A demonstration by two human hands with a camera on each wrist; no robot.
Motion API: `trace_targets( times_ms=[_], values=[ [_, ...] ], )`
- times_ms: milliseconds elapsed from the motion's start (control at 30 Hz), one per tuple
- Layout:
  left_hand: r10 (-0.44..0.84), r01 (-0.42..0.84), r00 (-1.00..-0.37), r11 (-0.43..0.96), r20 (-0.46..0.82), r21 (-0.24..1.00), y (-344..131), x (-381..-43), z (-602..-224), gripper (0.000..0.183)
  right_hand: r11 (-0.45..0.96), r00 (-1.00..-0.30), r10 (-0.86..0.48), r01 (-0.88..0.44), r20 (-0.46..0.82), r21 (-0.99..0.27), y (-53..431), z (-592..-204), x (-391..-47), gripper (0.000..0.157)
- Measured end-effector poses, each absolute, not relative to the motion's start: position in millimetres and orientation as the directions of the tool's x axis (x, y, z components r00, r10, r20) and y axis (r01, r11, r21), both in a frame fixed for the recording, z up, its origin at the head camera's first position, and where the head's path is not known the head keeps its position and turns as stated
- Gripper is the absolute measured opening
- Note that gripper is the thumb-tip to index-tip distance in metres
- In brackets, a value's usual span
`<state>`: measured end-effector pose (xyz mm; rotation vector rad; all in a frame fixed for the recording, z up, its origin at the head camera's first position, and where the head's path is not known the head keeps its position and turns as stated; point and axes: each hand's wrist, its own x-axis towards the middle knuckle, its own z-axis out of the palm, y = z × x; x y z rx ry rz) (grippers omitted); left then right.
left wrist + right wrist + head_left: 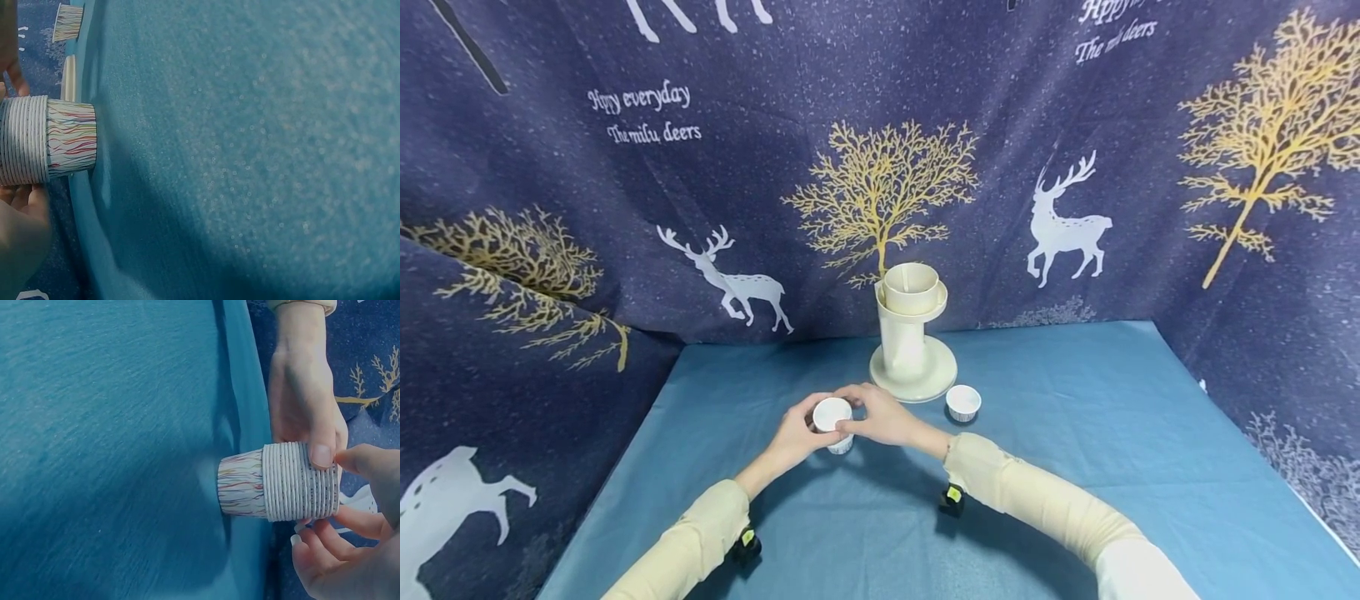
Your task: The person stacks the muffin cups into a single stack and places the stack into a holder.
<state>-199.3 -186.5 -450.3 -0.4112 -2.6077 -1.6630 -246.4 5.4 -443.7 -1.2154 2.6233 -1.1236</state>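
A stack of paper baking cups (832, 413) stands over the blue cloth, its top opening facing up. In the right wrist view, the stack (241, 485) shows tightly nested rims and a tapered wall with coloured wavy lines. My left hand (793, 437) grips it from the left, thumb against the rims. From the other side my right hand (883, 417) holds the rim end between thumb and fingers. A single baking cup (963, 403) sits upright to the right of my right hand. Behind the hands is a cream stand (902, 346) with a round cup-shaped top (912, 290).
Blue cloth (1060, 400) covers the table. A dark blue curtain (865, 75) with deer and golden trees hangs behind and at the sides. The cream stand's round base (936, 371) lies close beyond my right hand.
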Motion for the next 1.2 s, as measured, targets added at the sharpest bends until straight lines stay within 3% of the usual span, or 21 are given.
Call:
trace_targets(
  times_ms=[333,733,1033,1200],
  values=[
    [0.215,0.275,-0.955,0.396,0.202,0.876,-186,-201,-452,0.053,0.432,-0.704,-0.672,-0.625,0.23,-0.65,14,-447,-246,0.042],
    [0.19,0.245,-0.964,0.366,0.185,0.898,-194,-218,-485,0.056,0.432,-0.718,-0.657,-0.608,0.23,-0.666,17,-445,-243,0.04],
    [0.168,0.254,-0.965,0.4,0.202,0.881,-191,-218,-486,0.056,0.376,-0.764,-0.571,-0.569,0.3,-0.731,30,-443,-243,0.012],
    [0.162,0.273,-0.961,0.401,0.226,0.874,-191,-218,-485,0.055,0.347,-0.754,-0.568,-0.582,0.329,-0.736,44,-440,-246,0.009]
  ],
)
